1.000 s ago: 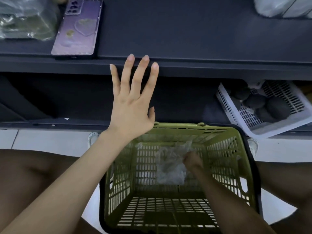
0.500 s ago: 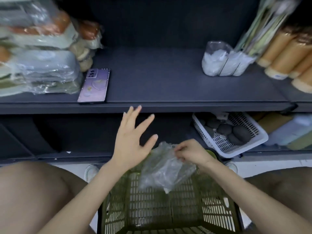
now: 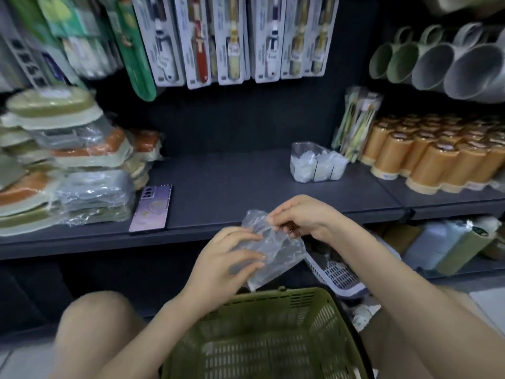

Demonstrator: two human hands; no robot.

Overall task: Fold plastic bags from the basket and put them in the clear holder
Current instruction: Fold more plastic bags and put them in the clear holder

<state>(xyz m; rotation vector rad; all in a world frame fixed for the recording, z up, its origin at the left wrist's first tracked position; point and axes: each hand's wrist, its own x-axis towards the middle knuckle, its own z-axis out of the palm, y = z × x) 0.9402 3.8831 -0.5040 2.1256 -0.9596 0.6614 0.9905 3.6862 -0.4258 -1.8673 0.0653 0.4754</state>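
I see a clear, crumpled plastic bag (image 3: 273, 247) held in the air just above the far rim of an olive-green slatted basket (image 3: 276, 298), which sits low between the person's bare knees. The bag's long axis runs roughly up and down, leaning a little. Its upper end rises away from the basket to the right hand's fingertips, and its lower corner points down at the basket's far rim without quite touching it. The left hand (image 3: 221, 258) is above the basket's far left side, with its fingers curled over the bag's middle and gripping the film from the left. The right hand (image 3: 303, 217) is higher above the basket and further right, with its thumb and fingertips pinching the bag's top edge. Both hands are closed on the bag. Beyond the basket and higher up runs a dark shelf (image 3: 232, 181). On the shelf, beyond the basket and to its right, stands the clear holder (image 3: 314, 165), with white folded plastic in its compartments. Further right of it are rows of orange rolls (image 3: 437, 160). Beyond the basket to its left a purple phone (image 3: 151, 207) lies flat at the shelf's front edge. Just past the basket's far right corner, a white slatted tray (image 3: 338, 277) pokes out below the shelf.
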